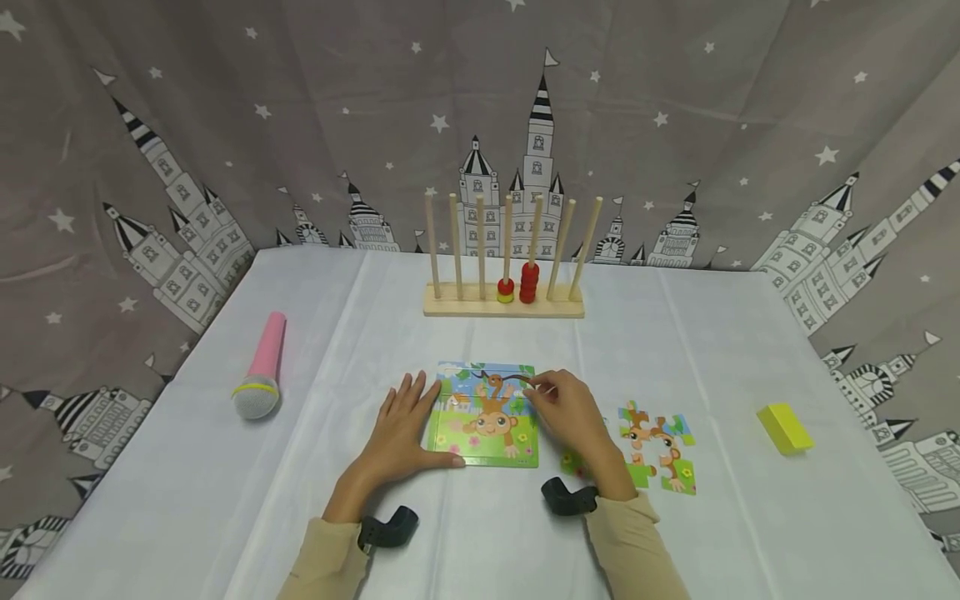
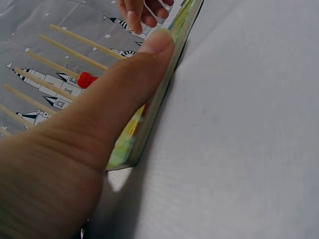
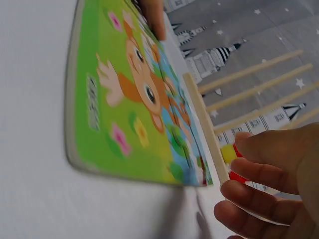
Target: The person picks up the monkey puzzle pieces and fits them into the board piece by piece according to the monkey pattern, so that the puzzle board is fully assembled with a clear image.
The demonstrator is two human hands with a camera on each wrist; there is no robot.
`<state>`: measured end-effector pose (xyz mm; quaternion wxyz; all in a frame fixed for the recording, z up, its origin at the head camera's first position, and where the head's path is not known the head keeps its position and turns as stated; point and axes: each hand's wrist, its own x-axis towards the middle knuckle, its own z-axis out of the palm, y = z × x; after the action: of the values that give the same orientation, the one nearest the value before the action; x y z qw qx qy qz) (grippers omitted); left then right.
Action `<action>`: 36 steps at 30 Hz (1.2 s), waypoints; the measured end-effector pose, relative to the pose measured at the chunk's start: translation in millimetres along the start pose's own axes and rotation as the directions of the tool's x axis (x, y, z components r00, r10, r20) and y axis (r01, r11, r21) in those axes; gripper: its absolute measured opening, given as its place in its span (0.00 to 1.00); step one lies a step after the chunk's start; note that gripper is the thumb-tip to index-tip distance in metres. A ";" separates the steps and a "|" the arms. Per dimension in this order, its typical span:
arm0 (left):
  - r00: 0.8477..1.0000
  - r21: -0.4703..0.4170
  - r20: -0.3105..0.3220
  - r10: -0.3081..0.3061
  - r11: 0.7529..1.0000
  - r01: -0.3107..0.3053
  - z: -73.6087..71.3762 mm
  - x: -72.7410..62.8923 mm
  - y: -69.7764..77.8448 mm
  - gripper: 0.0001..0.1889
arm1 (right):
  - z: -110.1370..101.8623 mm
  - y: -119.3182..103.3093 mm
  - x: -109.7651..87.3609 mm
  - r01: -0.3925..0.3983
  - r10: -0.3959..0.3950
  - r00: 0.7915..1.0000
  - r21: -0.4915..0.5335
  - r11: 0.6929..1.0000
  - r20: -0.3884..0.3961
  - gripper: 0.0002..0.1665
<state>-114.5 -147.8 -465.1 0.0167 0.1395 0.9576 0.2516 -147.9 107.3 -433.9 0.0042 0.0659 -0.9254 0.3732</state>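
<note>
A puzzle board [image 1: 487,437] with a monkey picture lies flat on the white cloth, in front of me. My left hand [image 1: 401,429] is spread along its left side, the fingertips at the left edge. In the left wrist view the straight thumb [image 2: 124,79] rests on the board's near edge. My right hand [image 1: 572,414] is at the board's upper right corner, fingers loosely bent. The right wrist view shows its thumb and fingers [image 3: 254,201] apart, with nothing visible between them. Loose puzzle pieces [image 1: 678,475] lie to its right; another piece [image 1: 572,462] is partly hidden beside the right wrist.
Behind the board stands a wooden peg rack [image 1: 465,307] with upright rods and a few red and yellow beads [image 1: 529,283]. A pink toy microphone [image 1: 266,354] lies at the left, a yellow block [image 1: 785,428] at the right. A grey castle-print curtain [image 1: 360,100] hangs behind.
</note>
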 end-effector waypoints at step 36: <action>1.000 0.001 0.012 -0.017 1.000 0.017 0.0 0.2 0.2 0.60 | -37.4 49.8 -27.7 -0.044 0.052 0.998 -0.161 0.986 0.042 0.26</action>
<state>-114.7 -147.6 -465.1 0.0244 0.1327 0.9587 0.2502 -128.2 171.9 -442.9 -0.0206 0.0516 -0.9535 0.2962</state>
